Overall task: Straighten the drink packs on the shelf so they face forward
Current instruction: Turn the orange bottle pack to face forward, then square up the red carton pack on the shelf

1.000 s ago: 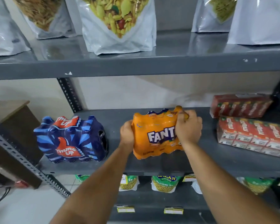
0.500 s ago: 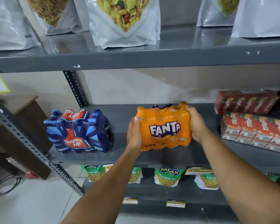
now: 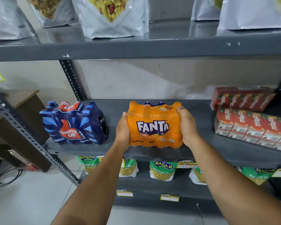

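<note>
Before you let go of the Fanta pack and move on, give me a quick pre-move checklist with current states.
1. Fanta pack label facing forward: ok.
2. Pack resting flat on the middle shelf: cannot tell; its base sits at the front edge.
3. Left hand and right hand on opposite sides of the pack: ok.
4. Thums Up pack facing forward: not ok, it is angled.
5. Gap between the two packs: ok.
6. Red juice cartons squared up: not ok, they lie skewed.

Both forearms extended forward, left hand (image 3: 122, 130) and right hand (image 3: 187, 125) facing inward, fingers curled, gripping
</note>
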Action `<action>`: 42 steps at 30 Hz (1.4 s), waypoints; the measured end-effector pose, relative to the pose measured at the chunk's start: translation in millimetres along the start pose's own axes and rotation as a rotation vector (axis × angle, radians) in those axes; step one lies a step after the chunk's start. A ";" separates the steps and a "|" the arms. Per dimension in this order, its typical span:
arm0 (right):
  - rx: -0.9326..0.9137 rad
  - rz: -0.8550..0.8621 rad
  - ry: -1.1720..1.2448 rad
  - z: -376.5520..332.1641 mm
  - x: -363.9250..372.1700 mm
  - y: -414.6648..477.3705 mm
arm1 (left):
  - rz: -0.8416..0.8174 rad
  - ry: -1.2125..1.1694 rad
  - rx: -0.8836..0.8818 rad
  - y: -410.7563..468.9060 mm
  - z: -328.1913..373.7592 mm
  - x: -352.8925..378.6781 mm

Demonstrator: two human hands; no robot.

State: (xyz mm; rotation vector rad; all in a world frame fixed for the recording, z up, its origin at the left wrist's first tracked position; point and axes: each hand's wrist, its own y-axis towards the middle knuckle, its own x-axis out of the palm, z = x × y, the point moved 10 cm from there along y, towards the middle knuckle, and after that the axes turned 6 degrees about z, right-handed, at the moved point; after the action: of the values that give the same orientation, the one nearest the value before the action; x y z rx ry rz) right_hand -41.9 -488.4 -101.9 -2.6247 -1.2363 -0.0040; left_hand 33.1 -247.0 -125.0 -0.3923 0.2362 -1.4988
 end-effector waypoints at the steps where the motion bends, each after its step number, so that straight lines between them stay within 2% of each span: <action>1: -0.006 0.004 -0.003 -0.3 0.4 -0.6 | -0.002 0.003 -0.001 1.1 -0.9 0.1; 12: 0.015 0.072 0.013 -1.8 -2.4 -2.8 | -0.032 0.032 -0.018 6.3 -3.9 1.4; 14: 0.031 0.040 -0.008 -2.4 -2.3 -4.7 | -0.059 0.039 0.028 5.8 1.2 0.8; 16: 0.039 -0.068 0.006 -6.2 1.2 -8.9 | -0.085 0.033 0.083 -1.1 13.4 1.8; 18: -0.059 -0.122 -0.039 -22.8 -5.7 -10.7 | -0.023 0.095 0.236 -13.9 42.6 0.8; 20: -0.224 -0.017 -0.169 -50.7 -41.5 -0.5 | 0.069 0.332 0.587 -49.0 91.7 15.6; 22: -0.355 0.056 -0.275 -78.3 -83.8 9.6 | 0.084 0.468 0.945 -101.1 125.8 58.7; 24: -0.438 0.116 -0.349 -99.4 -133.5 18.5 | 0.036 0.485 1.115 -143.5 131.3 115.1; 25: -0.462 0.165 -0.375 -106.6 -163.6 24.0 | -0.022 0.481 1.136 -157.4 122.4 149.0; 27: -0.500 0.293 -0.453 -119.1 -235.6 33.4 | -0.155 0.521 1.083 -175.2 91.3 225.9; 29: -0.457 0.415 -0.503 -122.7 -315.7 46.6 | -0.265 0.615 0.902 -174.4 45.9 301.4; 31: -0.310 0.455 -0.603 -104.8 -355.8 61.1 | -0.265 0.701 0.626 -144.6 0.1 329.0; 34: -0.060 0.372 -0.664 -68.1 -385.4 76.7 | -0.210 0.640 0.329 -110.1 -46.2 345.5; 37: 0.004 0.299 -0.595 -44.6 -396.0 92.1 | -0.199 0.559 0.223 -86.2 -65.1 358.7; 42: 0.140 0.261 -0.368 -26.2 -397.2 97.8 | -0.152 0.659 0.215 -79.2 -64.5 362.2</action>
State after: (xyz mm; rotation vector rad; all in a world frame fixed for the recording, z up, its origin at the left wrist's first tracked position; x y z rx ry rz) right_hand -220.1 -855.7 -138.7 -2.7159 -0.9371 0.6122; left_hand -40.9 -616.1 -121.0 0.2754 0.5660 -1.7489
